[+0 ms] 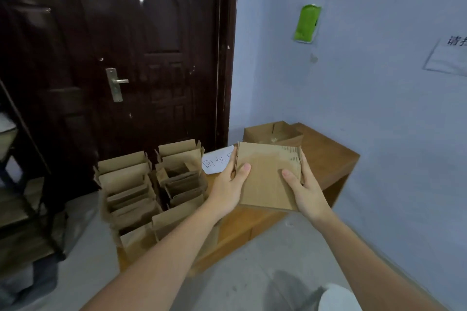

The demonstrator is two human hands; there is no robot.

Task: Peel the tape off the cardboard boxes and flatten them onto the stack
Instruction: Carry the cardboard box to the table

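I hold a small brown cardboard box (265, 177) in both hands above a low wooden bench (326, 159). My left hand (228, 184) grips its left edge with the thumb on the near face. My right hand (305, 187) grips the right edge, thumb on the same face. Behind it on the bench lies a flattened pile of cardboard (273, 132). To the left stand several upright cardboard boxes (149, 192) with open flaps, packed close together. I cannot see any tape on the held box.
A white paper sheet with writing (217, 159) lies on the bench behind my left hand. A dark wooden door (141, 58) fills the back, a dark metal rack (22, 184) stands at the left. The blue wall (379, 98) runs along the right.
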